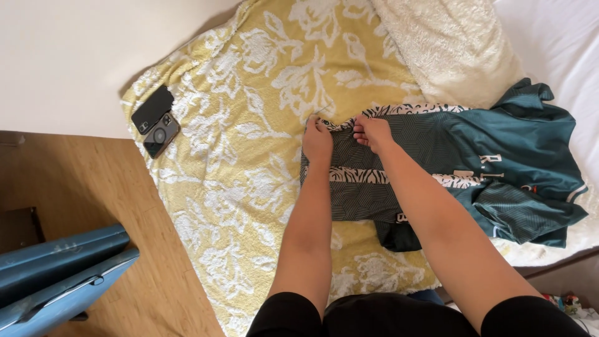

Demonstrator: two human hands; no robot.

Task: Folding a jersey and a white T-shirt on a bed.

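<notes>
At the centre of the frame both hands, the left hand [317, 140] and right hand [373, 132], pinched the patterned top edge of the dark teal sports jersey [437, 168] lying on the yellow floral blanket [249, 93], and a neat fold probably needed that edge held level and taut.

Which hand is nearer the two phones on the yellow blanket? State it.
Left. The left hand presses the dark patterned garment on the side toward the phones; the right hand lies beyond it, farther away.
</notes>
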